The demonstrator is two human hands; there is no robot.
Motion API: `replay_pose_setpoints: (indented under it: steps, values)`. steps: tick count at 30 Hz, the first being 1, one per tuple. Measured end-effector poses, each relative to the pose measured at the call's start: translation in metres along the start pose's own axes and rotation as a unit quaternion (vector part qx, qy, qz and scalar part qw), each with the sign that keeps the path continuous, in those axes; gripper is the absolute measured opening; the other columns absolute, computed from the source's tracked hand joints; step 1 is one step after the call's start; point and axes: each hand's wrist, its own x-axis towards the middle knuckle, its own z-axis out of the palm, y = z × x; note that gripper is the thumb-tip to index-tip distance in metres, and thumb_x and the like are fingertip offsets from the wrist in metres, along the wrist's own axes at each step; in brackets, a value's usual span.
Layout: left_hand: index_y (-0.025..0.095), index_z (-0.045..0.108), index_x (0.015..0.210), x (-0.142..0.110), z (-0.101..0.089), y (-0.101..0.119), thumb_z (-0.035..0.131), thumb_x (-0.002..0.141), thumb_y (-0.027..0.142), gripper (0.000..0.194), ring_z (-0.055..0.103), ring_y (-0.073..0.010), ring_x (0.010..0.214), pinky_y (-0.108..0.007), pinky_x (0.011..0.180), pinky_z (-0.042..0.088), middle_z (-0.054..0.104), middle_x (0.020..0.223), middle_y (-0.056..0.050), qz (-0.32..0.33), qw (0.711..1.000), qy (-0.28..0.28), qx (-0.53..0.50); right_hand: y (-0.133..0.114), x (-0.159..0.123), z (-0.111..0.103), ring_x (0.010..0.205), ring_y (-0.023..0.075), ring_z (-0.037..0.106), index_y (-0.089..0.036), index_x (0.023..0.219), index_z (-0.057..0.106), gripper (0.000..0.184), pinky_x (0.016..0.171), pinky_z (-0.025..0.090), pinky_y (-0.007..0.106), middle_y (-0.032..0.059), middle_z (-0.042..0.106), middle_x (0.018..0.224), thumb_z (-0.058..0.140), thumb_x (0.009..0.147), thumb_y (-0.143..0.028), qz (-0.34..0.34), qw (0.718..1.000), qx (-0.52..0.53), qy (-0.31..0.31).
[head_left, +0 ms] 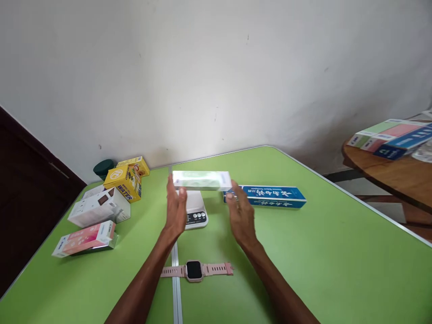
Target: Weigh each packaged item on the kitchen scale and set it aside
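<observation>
A long white and pale green carton (201,180) is held up level between my two hands, one at each end. My left hand (176,204) grips its left end, and my right hand (241,211) grips the right end. Below the carton stands a small white digital scale (196,209), its plate partly covered by my left hand and the carton. Just beyond my right hand lies a blue toothpaste box (273,197). Nearer to me, a pink smartwatch (194,271) is stretched flat across the table's metal seam, its left strap end behind my left forearm.
On the green table (330,252), at left, are a pink box (86,239), a white box (99,209), a yellow box (124,182) and a dark green lid (104,167). A wooden table (378,173) at right holds several cartons (394,137). A wall rises behind.
</observation>
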Motion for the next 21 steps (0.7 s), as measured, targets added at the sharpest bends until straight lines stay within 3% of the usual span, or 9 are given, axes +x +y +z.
replay_pose_setpoints:
  steps: [3, 7, 12, 15, 18, 21]
  values:
    - [0.022, 0.019, 0.169, -0.004, -0.032, -0.03, 0.027, 0.097, 0.081, 0.094, 0.008, -0.0252, 0.166, -0.044, 0.135, 0.005, 0.013, 0.179, -0.01, -0.025, 0.999, 0.034, -0.005, -0.002, -0.007, 0.03, 0.146, 0.0333, 0.05, -0.016, 0.151, 0.056, 0.076, 0.122, 0.038, 0.057, 0.018, 0.057, 0.155, 0.04, 0.101, -0.071, -0.024, 0.998, 0.017, -0.061]
    - [0.024, 0.022, 0.168, -0.006, -0.043, -0.063, 0.032, 0.097, 0.08, 0.091, 0.008, -0.0247, 0.166, -0.043, 0.135, 0.006, 0.016, 0.179, -0.009, -0.045, 0.998, 0.031, -0.044, 0.004, -0.01, 0.05, 0.145, 0.0339, 0.051, -0.015, 0.15, 0.057, 0.077, 0.123, 0.036, 0.059, 0.0193, 0.059, 0.152, 0.039, 0.101, -0.072, -0.026, 0.997, 0.012, -0.075]
    - [0.025, 0.026, 0.167, -0.007, -0.042, -0.087, 0.038, 0.095, 0.081, 0.092, 0.01, -0.0263, 0.166, -0.042, 0.135, 0.007, 0.019, 0.178, -0.009, -0.088, 0.993, 0.025, -0.08, 0.014, -0.015, 0.054, 0.143, 0.0341, 0.054, -0.015, 0.147, 0.06, 0.077, 0.121, 0.038, 0.059, 0.0193, 0.061, 0.15, 0.04, 0.101, -0.072, 0.002, 0.995, -0.007, -0.096]
    - [0.024, 0.027, 0.167, -0.008, -0.047, -0.097, 0.038, 0.096, 0.08, 0.091, 0.013, -0.0263, 0.165, -0.043, 0.135, 0.008, 0.023, 0.177, -0.01, -0.082, 0.994, 0.014, -0.074, 0.018, -0.017, 0.053, 0.141, 0.0336, 0.054, -0.016, 0.146, 0.061, 0.075, 0.121, 0.039, 0.057, 0.0179, 0.062, 0.149, 0.039, 0.101, -0.072, 0.025, 0.994, -0.007, -0.107]
    - [0.025, 0.026, 0.167, -0.007, -0.057, -0.111, 0.039, 0.097, 0.078, 0.088, 0.017, -0.0258, 0.165, -0.044, 0.135, 0.01, 0.024, 0.176, -0.01, -0.083, 0.993, 0.01, -0.086, 0.024, -0.016, 0.05, 0.141, 0.034, 0.054, -0.017, 0.14, 0.064, 0.076, 0.121, 0.038, 0.056, 0.0174, 0.062, 0.149, 0.037, 0.1, -0.075, 0.079, 0.992, 0.009, -0.096]
    - [0.024, 0.025, 0.167, 0.0, -0.068, -0.129, 0.039, 0.095, 0.081, 0.093, 0.024, -0.0275, 0.163, -0.046, 0.134, 0.016, 0.026, 0.175, -0.014, -0.123, 0.982, 0.022, -0.145, 0.032, -0.018, 0.05, 0.14, 0.0361, 0.055, -0.014, 0.139, 0.065, 0.085, 0.121, 0.037, 0.057, 0.0202, 0.064, 0.146, 0.036, 0.097, -0.082, 0.142, 0.986, 0.043, -0.072]
